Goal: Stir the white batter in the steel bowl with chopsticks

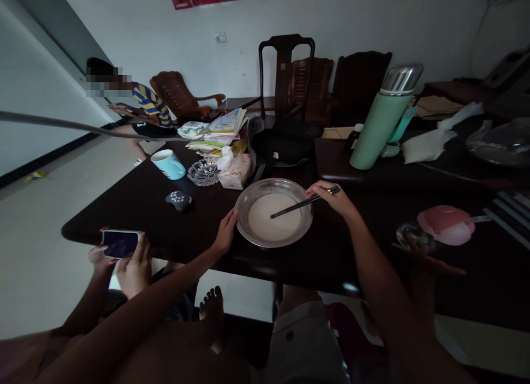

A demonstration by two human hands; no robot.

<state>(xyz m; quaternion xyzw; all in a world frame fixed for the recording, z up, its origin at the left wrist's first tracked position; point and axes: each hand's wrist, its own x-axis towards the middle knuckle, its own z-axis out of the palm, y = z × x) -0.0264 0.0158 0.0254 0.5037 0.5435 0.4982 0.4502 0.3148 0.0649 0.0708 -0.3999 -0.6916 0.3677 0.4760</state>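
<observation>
A round metal bowl (244,229) stands on the dark table, partly filled with a pale, milky liquid (269,229). My left hand (226,230) is at its left side, fingers closed on the rim. Over the bowl's right rim, my right hand (331,197) grips dark chopsticks (296,207), which slant down to the left. Their tips reach into the liquid near the middle. Whether they are one or two sticks pressed together is hard to see.
Behind the bowl are a tissue box (235,171), a glass dish (202,173), a blue mug (168,164) and a game controller (179,200). A green thermos (383,121) and pink bowl (446,225) stand right. One person's hands hold a phone (121,243); another's hand (428,257) reaches in right.
</observation>
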